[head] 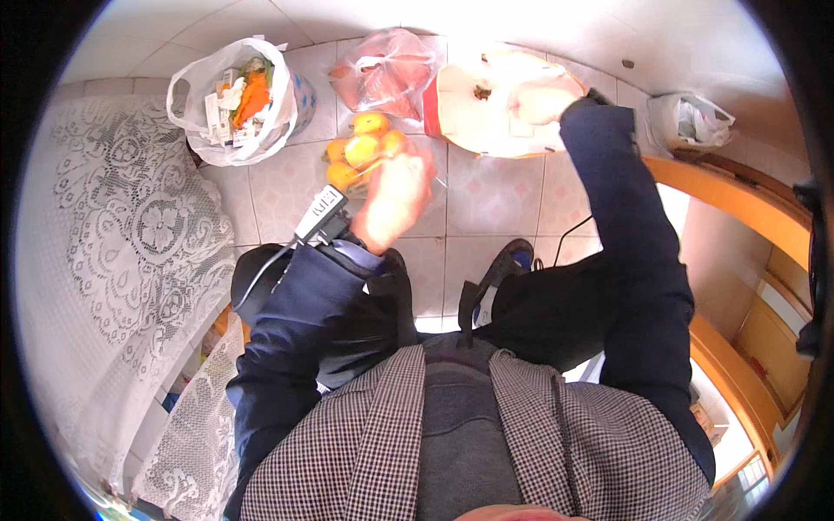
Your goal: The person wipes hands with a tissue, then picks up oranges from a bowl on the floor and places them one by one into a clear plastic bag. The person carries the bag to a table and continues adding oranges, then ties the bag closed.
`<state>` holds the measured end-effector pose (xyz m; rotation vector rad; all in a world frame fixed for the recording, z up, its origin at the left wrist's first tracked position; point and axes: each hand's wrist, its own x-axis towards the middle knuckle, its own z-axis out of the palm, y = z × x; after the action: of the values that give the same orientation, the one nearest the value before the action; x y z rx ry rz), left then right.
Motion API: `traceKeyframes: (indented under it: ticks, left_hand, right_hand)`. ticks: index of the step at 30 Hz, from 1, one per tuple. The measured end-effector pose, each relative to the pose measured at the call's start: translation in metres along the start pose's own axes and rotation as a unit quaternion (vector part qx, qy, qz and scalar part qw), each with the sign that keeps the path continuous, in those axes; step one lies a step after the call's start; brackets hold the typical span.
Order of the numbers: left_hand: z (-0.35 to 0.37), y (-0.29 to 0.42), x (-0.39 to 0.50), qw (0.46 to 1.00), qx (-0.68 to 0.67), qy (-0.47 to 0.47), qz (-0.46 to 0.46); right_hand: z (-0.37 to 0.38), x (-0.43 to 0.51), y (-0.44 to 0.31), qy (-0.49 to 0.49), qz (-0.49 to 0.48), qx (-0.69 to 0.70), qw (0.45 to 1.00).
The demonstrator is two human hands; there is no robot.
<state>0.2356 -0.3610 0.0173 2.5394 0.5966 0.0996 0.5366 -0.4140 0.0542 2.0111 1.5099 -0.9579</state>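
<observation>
My left hand (399,195) is closed around what looks like the gathered top of a clear plastic bag. Several yellow-orange fruits (362,150) lie at its fingers, in or under the thin plastic, on the tiled floor. Reaching into an open red-sided carton or bag (438,107) with a pale inside, my right hand (541,107) is washed out by bright light. Whether its fingers hold anything is unclear. A small brown thing (483,92) shows inside that container, to the left of my right hand.
A bin lined with a white plastic bag (287,130) holds scraps and packaging at the back left. A clear bag of reddish things (384,78) stands beside it. White lace cloth (150,215) hangs at left. At right are a small white bag (694,120) and an orange wooden frame (730,202).
</observation>
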Motion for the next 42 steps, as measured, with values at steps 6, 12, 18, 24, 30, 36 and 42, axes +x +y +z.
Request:
traceKeyframes:
  ticks: [6,12,18,24,30,36,42]
  left_hand:
    - [-0.007,0.013,-0.007,1.000,0.018,-0.013,0.004]
    - [-0.012,0.020,-0.005,0.998,0.063,-0.024,0.002]
    - [0.000,0.020,-0.001,0.997,-0.034,-0.072,-0.014]
    - [0.006,0.016,-0.006,0.999,0.002,-0.027,0.033]
    - [-0.004,0.024,-0.003,0.995,0.054,-0.085,-0.006]
    - [-0.022,0.025,-0.007,0.997,0.052,-0.057,-0.012]
    - [-0.039,0.020,0.001,0.993,0.054,-0.077,-0.076]
  right_hand:
    - [0.079,0.102,0.018,0.029,0.106,0.085,0.990]
    - [0.108,0.122,0.011,0.073,0.096,0.146,0.982]
    - [0.059,0.046,0.032,0.009,-0.085,0.082,0.993]
    - [-0.008,-0.043,-0.012,0.092,-0.208,0.354,0.907]
    - [-0.079,-0.029,-0.147,0.166,-0.387,0.406,0.811]
    - [-0.088,-0.032,-0.175,0.221,-0.427,0.453,0.751]
    - [-0.048,-0.135,-0.093,0.166,-0.234,0.496,0.820]
